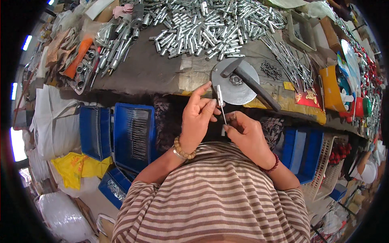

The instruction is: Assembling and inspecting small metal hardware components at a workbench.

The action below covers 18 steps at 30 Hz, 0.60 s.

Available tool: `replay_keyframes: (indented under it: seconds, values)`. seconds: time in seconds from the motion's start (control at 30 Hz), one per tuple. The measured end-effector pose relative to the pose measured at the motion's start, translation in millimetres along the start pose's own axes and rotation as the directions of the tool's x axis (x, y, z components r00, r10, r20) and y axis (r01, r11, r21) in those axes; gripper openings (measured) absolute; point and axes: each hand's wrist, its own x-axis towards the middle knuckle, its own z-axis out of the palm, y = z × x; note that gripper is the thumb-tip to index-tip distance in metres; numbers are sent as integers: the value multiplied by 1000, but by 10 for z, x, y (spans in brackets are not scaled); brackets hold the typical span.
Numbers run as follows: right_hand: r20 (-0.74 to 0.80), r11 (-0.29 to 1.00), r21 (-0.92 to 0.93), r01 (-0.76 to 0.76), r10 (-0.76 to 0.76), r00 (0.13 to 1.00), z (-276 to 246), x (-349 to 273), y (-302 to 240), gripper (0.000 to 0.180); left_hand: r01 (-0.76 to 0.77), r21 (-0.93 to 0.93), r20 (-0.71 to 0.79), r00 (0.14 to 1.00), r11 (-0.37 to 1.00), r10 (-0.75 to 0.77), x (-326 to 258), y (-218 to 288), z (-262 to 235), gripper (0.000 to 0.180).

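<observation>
My left hand (194,121) pinches a short shiny metal tube (219,95) between thumb and fingers, its index finger raised beside the tube. A thin metal rod (224,116) runs down from the tube's lower end towards me. My right hand (252,139) closes its thumb and fingers on the rod's lower part. Whether the rod sits inside the tube I cannot tell. Just beyond my hands, a hammer (255,84) rests across a round grey metal disc (219,77) at the bench edge.
A large heap of metal tubes (206,32) covers the far bench. Thin rods (289,60) and small dark pins (271,70) lie right of the disc. Blue bins (152,133) stand below the bench at left, another blue bin (314,158) at right. Tools (79,56) crowd the left.
</observation>
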Motion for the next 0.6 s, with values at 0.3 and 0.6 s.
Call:
replay_keyframes:
  seconds: [0.3,0.6]
  values:
    - [117,1000,13,26,-28,993,275,65,1,35,-89,-110,-114,990,990,77,-83,28,-272,55]
    - [303,985,86,-147,115,946,318,199,280,34,85,64,-774,633,994,-4,-811,-579,-2062,44]
